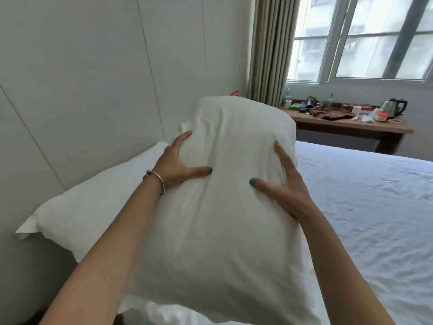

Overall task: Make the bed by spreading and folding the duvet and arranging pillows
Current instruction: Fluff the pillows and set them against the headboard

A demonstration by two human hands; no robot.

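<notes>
A plump white pillow [225, 207] fills the middle of the view, held up between both hands above the head of the bed. My left hand [175, 163] grips its left side, thumb pressed into the front. My right hand [283, 184] grips its right side the same way. A second white pillow [89, 207] lies flat against the headboard wall at the left. The white duvet [365, 207] is spread over the bed to the right, lightly wrinkled.
A pale panelled headboard wall [93, 78] runs along the left. Beyond the bed stands a wooden desk [351, 127] crowded with a kettle [393, 106], cups and bottles. A beige curtain [269, 50] hangs beside the window [365, 38].
</notes>
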